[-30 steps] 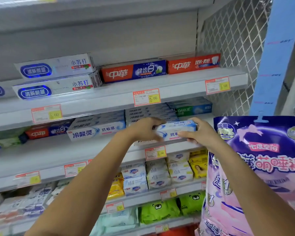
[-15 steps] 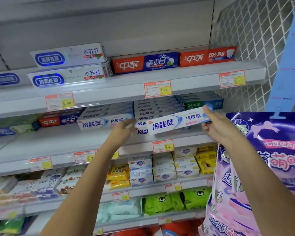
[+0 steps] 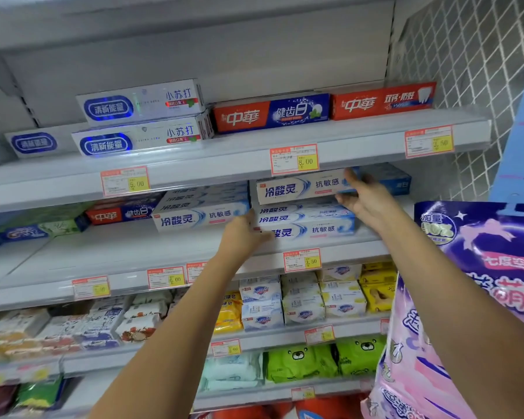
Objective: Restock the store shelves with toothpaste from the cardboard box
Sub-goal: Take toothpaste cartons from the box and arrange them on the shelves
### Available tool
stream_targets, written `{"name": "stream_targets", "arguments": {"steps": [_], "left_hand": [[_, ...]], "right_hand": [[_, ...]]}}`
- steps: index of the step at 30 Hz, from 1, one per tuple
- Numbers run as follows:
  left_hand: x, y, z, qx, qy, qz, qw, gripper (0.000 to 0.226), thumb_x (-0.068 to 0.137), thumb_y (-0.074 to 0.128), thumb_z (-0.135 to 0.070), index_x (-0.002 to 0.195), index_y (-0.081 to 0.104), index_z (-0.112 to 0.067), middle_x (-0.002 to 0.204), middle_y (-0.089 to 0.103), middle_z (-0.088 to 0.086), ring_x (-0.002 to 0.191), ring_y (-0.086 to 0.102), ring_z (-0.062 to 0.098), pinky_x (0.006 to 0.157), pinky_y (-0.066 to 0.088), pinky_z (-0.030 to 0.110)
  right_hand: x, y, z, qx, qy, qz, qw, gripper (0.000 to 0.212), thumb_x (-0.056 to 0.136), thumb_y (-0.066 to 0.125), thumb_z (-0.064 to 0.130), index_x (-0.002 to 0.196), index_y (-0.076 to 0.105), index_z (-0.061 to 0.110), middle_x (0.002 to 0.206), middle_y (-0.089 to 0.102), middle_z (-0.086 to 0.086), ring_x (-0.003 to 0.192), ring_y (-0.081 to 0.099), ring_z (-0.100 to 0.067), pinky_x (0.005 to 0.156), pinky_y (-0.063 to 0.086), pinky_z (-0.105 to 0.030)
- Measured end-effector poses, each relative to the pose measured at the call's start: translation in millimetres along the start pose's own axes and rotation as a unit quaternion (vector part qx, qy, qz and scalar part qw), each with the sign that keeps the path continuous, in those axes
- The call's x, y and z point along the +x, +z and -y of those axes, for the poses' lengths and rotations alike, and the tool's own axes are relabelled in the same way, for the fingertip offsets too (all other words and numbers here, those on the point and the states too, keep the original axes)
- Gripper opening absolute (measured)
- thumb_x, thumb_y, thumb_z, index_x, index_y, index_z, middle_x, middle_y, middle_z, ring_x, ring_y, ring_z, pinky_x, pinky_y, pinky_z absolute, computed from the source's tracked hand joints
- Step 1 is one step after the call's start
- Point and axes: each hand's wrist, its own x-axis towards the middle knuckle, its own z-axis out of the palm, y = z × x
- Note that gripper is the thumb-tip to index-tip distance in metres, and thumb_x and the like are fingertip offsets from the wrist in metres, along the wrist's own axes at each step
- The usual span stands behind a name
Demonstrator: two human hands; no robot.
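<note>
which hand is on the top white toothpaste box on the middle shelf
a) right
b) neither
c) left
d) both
a: the right hand holds the right end of the top white box on its stack, while the left hand is lower, against the bottom box of the stack.

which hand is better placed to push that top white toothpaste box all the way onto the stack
Right. The right hand is already at the end of the top toothpaste box, fingers on it. The left hand sits lower, against the stack's front bottom box.
</note>
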Motion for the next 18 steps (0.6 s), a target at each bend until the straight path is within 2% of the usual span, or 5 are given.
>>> {"name": "stream_targets", "arguments": {"steps": [2, 5, 9, 13, 18], "left_hand": [[3, 0, 1, 0.003, 0.017, 0.017, 1.0, 0.074, 0.083, 0.072, -0.029, 0.145, 0.034, -0.011, 0.126, 0.059, 0.014, 0.106, 0.059, 0.025, 0.085, 0.046, 0.031], [7, -1, 4, -0.005, 0.036, 0.032, 0.999, 0.086, 0.081, 0.073, -0.033, 0.149, 0.025, -0.018, 0.141, 0.049, 0.007, 0.11, 0.058, 0.023, 0.09, 0.044, 0.03], [10, 1, 0, -0.044, 0.045, 0.041, 0.997, 0.091, 0.076, 0.077, -0.032, 0.149, 0.024, -0.017, 0.144, 0.042, -0.002, 0.106, 0.055, 0.016, 0.085, 0.043, 0.027], [18, 0, 1, -0.121, 0.041, 0.051, 0.99, 0.095, 0.067, 0.085, -0.026, 0.143, 0.027, -0.019, 0.132, 0.046, -0.007, 0.122, 0.046, 0.013, 0.101, 0.037, 0.028], [26, 4, 11, -0.122, 0.034, 0.06, 0.99, 0.102, 0.064, 0.087, -0.031, 0.145, 0.025, -0.02, 0.143, 0.043, -0.002, 0.129, 0.042, 0.018, 0.108, 0.034, 0.032]], "right_hand": [[6, 1, 0, -0.154, -0.044, -0.003, 0.987, 0.03, 0.09, 0.061, 0.023, 0.115, 0.051, 0.01, 0.123, 0.059, -0.014, 0.078, 0.057, -0.015, 0.063, 0.05, -0.02], [12, -3, 1, -0.325, -0.093, -0.033, 0.941, 0.044, 0.088, 0.063, 0.018, 0.13, 0.05, 0.009, 0.13, 0.055, -0.008, 0.107, 0.053, -0.018, 0.083, 0.04, -0.024], [20, -5, -1, -0.363, -0.085, -0.012, 0.928, 0.047, 0.091, 0.06, 0.019, 0.135, 0.047, 0.009, 0.135, 0.053, -0.01, 0.121, 0.05, -0.023, 0.088, 0.037, -0.027], [28, -12, 2, -0.365, -0.06, 0.006, 0.929, 0.053, 0.086, 0.066, 0.025, 0.135, 0.048, 0.014, 0.135, 0.054, -0.007, 0.122, 0.051, -0.025, 0.105, 0.039, -0.039], [39, -30, 3, -0.295, -0.034, 0.032, 0.954, 0.056, 0.082, 0.07, 0.018, 0.134, 0.051, 0.012, 0.128, 0.06, -0.007, 0.119, 0.055, -0.024, 0.11, 0.036, -0.045]]}}
